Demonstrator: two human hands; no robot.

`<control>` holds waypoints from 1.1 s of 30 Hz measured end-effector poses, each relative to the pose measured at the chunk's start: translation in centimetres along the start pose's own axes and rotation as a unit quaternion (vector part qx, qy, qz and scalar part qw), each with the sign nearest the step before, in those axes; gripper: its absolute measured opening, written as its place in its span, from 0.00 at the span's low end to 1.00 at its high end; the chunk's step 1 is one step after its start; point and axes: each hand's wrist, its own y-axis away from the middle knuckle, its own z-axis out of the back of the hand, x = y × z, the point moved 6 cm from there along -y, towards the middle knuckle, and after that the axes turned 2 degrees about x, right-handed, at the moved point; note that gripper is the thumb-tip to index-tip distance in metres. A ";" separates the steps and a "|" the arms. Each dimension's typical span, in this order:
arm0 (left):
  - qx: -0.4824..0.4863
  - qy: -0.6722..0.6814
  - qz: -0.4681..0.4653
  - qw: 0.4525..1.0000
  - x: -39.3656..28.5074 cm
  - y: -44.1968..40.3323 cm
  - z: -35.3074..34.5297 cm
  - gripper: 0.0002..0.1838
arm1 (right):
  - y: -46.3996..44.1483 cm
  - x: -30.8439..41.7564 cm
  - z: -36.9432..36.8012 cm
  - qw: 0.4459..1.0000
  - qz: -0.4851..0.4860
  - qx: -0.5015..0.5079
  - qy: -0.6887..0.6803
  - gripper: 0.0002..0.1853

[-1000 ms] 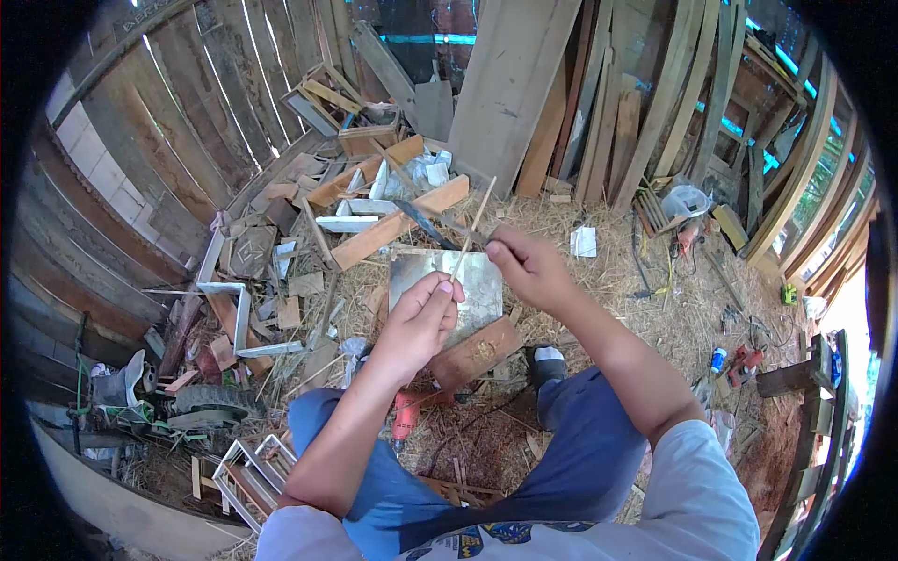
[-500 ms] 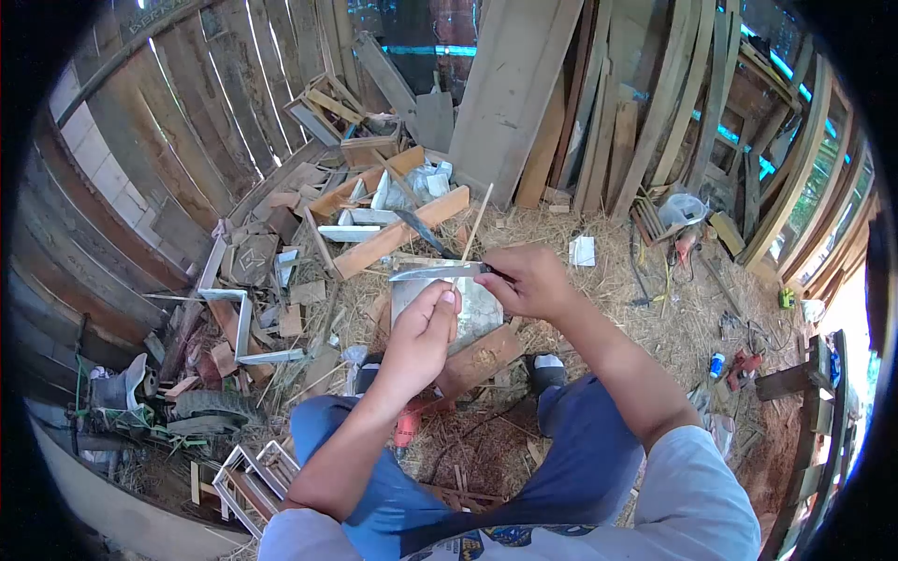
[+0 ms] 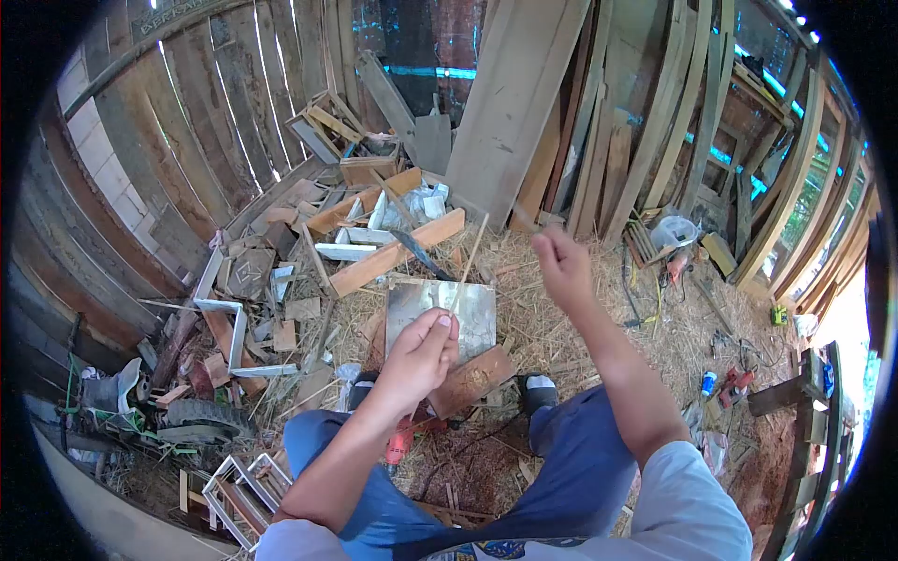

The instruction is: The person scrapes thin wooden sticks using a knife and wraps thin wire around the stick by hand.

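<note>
A thin wooden stick (image 3: 473,251) points up and away from my left hand (image 3: 426,348), whose fingers are closed round its lower end. To the right and apart from the stick, my right hand (image 3: 564,266) is closed on a knife (image 3: 527,217); the blade is blurred and points up and to the left. Below the stick lies a metal-topped block (image 3: 402,304), partly hidden by my left hand. A brown wooden block (image 3: 474,381) rests at its near edge, between my feet.
Planks (image 3: 519,103) lean on the back wall. Wood scraps and a long orange-brown board (image 3: 398,252) lie beyond the metal top. A red power tool (image 3: 399,444) is on the floor by my left leg. White frames (image 3: 238,338) lie left; a blue can (image 3: 708,383) stands right.
The knife was at the stick and crosswise half a second ago. My right hand has moved it away to the right and up. My left hand still holds the stick in nearly the same place.
</note>
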 end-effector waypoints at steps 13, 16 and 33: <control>-0.046 -0.074 -0.028 0.996 -0.6 -0.3 0.7 0.14 | 2.5 7.1 -4.8 0.963 0.176 0.193 0.071 0.18; -0.035 -0.113 -0.091 0.989 -0.4 -0.5 0.7 0.13 | 2.7 7.4 -4.7 0.962 0.179 0.191 0.083 0.19; -0.028 -0.096 -0.028 0.995 -1.1 1.2 0.0 0.15 | -1.8 0.6 1.0 0.991 0.024 0.005 0.135 0.15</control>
